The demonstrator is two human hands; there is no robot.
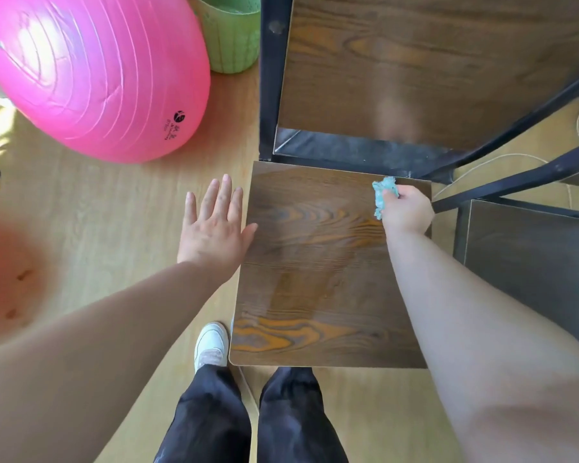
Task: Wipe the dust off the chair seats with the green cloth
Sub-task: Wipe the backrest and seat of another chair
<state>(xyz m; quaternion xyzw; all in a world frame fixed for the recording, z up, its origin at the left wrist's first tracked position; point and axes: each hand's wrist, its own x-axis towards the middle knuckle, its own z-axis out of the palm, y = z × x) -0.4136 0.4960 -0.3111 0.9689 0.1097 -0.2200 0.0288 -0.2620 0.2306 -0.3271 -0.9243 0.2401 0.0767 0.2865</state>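
Head cam, looking down. R hand (pixel 406 210) is curled round a crumpled green fuzzy cloth (pixel 384 192). Cloth sits at far-right corner of the square dark-brown wood-grain chair seat (pixel 315 272), just in front of the black metal frame (pixel 348 152). L hand (pixel 214 228) is flat, fingers straight and spread, holding nothing. It's beside the seat's left edge with thumb tip at that edge; can't tell if it touches. Hands are well apart, w/ the seat between. Second dark seat (pixel 532 262) to the right. Wood-grain panel (pixel 432 61) behind the frame. Big pink ribbed exercise ball (pixel 91 71) far left, green plastic basket (pixel 234 38) just beside it. Light wood floor (pixel 97 212). White shoe (pixel 211 344) and black trousers (pixel 291 416) at the seat's near edge.
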